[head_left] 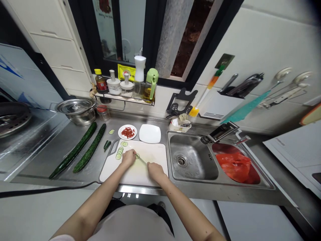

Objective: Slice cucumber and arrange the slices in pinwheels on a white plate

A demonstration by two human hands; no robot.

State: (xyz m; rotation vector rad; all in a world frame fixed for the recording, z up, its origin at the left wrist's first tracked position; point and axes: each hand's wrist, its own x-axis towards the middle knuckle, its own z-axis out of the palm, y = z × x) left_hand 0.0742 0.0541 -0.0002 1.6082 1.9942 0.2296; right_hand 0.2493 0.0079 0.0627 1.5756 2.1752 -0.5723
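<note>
On the white cutting board (152, 152), my right hand (155, 171) is closed around the handle of a knife (143, 161), whose blade reaches toward my left hand (128, 158). My left hand has its fingers drawn together at a cucumber piece (137, 156), mostly hidden behind the fingers and blade. Several thin cucumber slices (119, 152) lie overlapped on the board's left part. Beside the board are a dark green cucumber end (107, 145) and a single slice (111, 132). Two whole cucumbers (90, 147) rest farther left on the steel counter.
Behind the board stand a plate of chopped red bits (127, 132) and a white square plate (149, 134). A sink (193, 157) with a faucet (220, 132) and red plastic bag (234, 165) lies right. A lidded steel pot (77, 112) and seasoning shelf (125, 97) are behind.
</note>
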